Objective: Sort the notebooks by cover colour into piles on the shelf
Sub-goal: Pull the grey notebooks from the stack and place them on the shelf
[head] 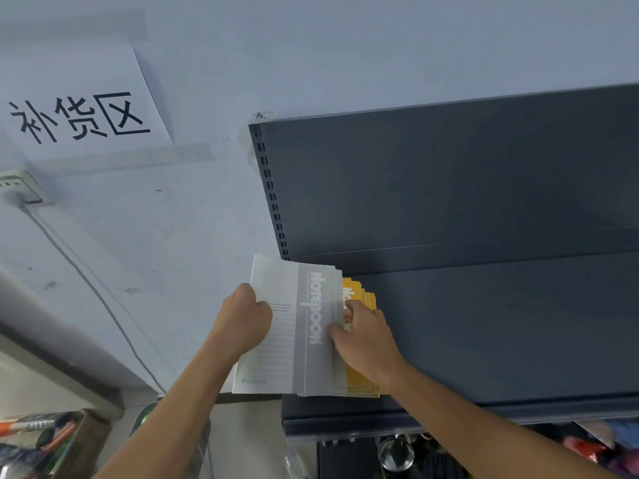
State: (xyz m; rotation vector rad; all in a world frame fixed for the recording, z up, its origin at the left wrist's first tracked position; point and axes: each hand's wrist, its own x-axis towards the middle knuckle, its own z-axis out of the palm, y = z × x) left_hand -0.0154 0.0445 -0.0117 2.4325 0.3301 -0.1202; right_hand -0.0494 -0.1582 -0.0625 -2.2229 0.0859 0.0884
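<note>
A stack of grey-and-white notebooks point(294, 340) marked "Notebook" lies at the left end of the dark grey shelf point(501, 323), overhanging its left edge. My left hand point(243, 321) grips the stack's left side, fingers curled over the cover. My right hand point(363, 337) pinches the stack's right edge with thumb on the top cover. Under and to the right of the grey stack a pile of yellow notebooks point(363, 295) sticks out, partly hidden by my right hand.
The shelf's back panel point(449, 184) rises behind, with a slotted upright point(273, 198) at its left. A paper sign point(79, 108) is taped on the wall, a socket and cable point(20, 191) below it. Boxes of goods point(38, 444) sit lower left; items point(587, 447) hang under the shelf.
</note>
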